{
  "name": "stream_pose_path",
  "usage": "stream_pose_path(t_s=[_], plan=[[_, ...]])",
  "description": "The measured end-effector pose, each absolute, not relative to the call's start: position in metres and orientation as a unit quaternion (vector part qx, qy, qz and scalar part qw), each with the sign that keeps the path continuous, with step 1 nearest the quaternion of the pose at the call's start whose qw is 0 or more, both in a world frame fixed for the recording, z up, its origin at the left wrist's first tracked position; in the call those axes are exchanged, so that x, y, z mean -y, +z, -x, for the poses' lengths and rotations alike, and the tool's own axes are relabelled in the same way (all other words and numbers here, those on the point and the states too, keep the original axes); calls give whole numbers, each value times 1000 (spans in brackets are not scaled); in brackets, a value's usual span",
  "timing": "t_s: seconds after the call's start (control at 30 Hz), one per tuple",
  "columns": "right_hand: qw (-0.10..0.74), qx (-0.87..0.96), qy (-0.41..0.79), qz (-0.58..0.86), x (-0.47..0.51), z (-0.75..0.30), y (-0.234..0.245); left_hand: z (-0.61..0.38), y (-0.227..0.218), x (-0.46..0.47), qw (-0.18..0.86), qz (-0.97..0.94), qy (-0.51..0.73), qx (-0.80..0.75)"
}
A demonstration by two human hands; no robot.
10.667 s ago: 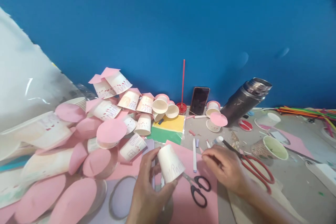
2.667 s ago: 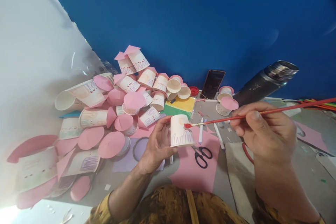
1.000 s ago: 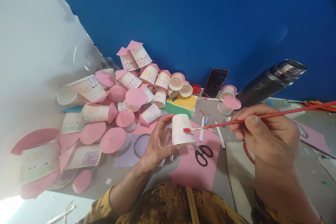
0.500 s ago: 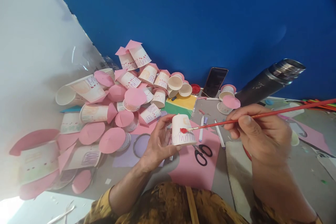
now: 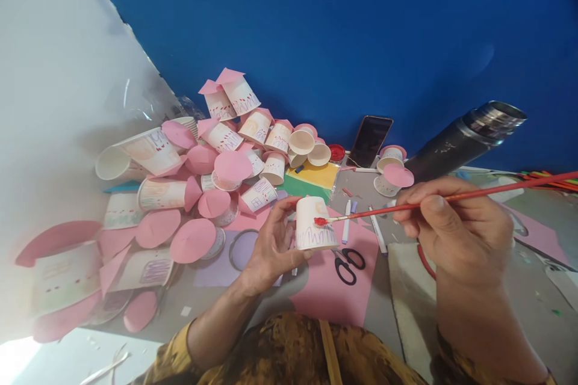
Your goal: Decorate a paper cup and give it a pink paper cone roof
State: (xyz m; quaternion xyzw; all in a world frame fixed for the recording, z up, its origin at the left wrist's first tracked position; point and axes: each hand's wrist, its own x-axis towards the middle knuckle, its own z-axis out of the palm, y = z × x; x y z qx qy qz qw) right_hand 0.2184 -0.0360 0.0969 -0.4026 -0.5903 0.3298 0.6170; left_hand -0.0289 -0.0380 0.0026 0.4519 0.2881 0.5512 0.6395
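Observation:
My left hand [image 5: 271,246] grips an upside-down white paper cup [image 5: 311,224] with purple zigzag lines near its rim. My right hand [image 5: 456,225] pinches a long red paintbrush [image 5: 451,197]. The brush's red-tipped bristles touch the side of the cup, where small red marks show. Both hands hover over a pink paper sheet [image 5: 329,289] on the grey table.
A heap of decorated cups with pink paper circles [image 5: 212,162] fills the left. Black scissors [image 5: 347,264], markers [image 5: 347,222], a red paint pot [image 5: 336,153], a phone [image 5: 370,141] leaning on the blue wall and a dark flask [image 5: 460,141] lie beyond. Coloured sticks [image 5: 551,180] sit far right.
Since ten seconds ago my right hand has picked up the brush from the paint pot. In the last second the brush tip shifts slightly along the cup's side, dabbing red.

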Motion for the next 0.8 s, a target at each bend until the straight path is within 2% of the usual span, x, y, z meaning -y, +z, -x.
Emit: stream_pose_path(t_s=[0.8], plan=[[611, 592, 332, 407, 36, -224, 98, 28, 1, 38, 633, -450, 562, -286]])
